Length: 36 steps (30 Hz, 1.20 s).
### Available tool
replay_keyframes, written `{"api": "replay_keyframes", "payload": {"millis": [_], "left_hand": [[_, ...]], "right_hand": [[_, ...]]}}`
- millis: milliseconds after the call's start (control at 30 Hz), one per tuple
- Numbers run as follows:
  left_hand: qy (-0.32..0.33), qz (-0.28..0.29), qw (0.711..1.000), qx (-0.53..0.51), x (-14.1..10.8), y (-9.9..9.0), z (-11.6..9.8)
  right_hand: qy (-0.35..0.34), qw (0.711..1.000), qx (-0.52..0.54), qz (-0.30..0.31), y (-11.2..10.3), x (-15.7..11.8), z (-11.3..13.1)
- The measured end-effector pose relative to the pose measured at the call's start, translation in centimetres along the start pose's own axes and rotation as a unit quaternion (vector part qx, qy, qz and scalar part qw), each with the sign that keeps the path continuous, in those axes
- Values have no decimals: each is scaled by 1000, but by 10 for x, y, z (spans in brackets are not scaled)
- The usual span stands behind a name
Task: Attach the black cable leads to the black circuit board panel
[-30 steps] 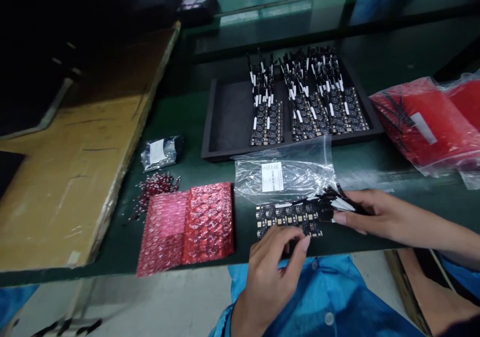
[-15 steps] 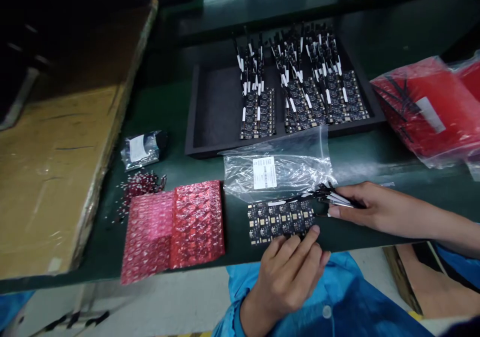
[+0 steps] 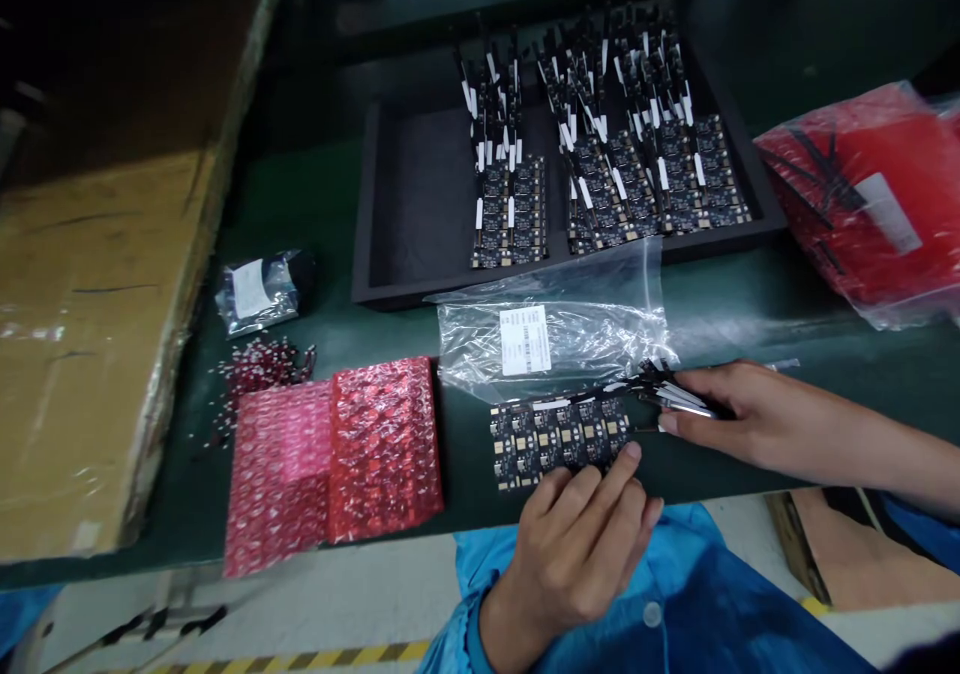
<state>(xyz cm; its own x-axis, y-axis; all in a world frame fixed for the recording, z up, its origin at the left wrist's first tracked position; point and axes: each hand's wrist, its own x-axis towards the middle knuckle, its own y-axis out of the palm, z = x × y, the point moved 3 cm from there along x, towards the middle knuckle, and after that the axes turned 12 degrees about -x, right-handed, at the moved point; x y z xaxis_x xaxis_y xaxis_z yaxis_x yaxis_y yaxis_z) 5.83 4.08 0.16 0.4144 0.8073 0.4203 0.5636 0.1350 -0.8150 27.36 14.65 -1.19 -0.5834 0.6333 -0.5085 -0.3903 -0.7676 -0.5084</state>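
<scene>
The row of small black circuit boards (image 3: 559, 438) lies flat on the dark green worktop (image 3: 315, 214), just in front of the clear plastic bag with a white label (image 3: 547, 339) and near the worktop's front edge. The left hand (image 3: 581, 539) rests with its fingers together, the fingertips touching the front edge of the boards; it grips nothing. The right hand (image 3: 724, 409) is pinched on the bundle of thin black leads with white tags (image 3: 667, 394) that runs from the boards' right end. Judged from appearance, the boards are light, thin and rigid, and fragile at the mounted components and at the lead joints; the leads are flexible and bear no load safely. The boards are best held by their bare edges, with the row supported from below, not lifted by the leads. Behind the bag, a black rectangular tray (image 3: 405, 184) holds more such boards. Left of the bag lies a red bubble-wrap sheet (image 3: 337, 459).
</scene>
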Motion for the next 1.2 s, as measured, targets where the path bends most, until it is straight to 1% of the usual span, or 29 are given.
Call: {"api": "replay_keyframes", "payload": {"millis": [233, 367, 567, 833, 1033, 1200], "left_hand": [[-32, 14, 999, -28, -4, 4, 2], [-49, 9, 998, -46, -2, 3, 1], [-33, -3, 999, -4, 4, 1, -1], [-37, 3, 999, -6, 6, 1, 0], [-66, 22, 998, -7, 9, 1, -7], [-72, 22, 997, 6, 10, 0, -9]], "right_hand": [[12, 1000, 2, -2, -2, 1, 4], [11, 1000, 1, -2, -3, 1, 6], [16, 1000, 1, -9, -2, 2, 7], [4, 1000, 2, -14, -1, 1, 6], [6, 1000, 4, -2, -1, 1, 4], [11, 1000, 5, 8, -2, 0, -1]]}}
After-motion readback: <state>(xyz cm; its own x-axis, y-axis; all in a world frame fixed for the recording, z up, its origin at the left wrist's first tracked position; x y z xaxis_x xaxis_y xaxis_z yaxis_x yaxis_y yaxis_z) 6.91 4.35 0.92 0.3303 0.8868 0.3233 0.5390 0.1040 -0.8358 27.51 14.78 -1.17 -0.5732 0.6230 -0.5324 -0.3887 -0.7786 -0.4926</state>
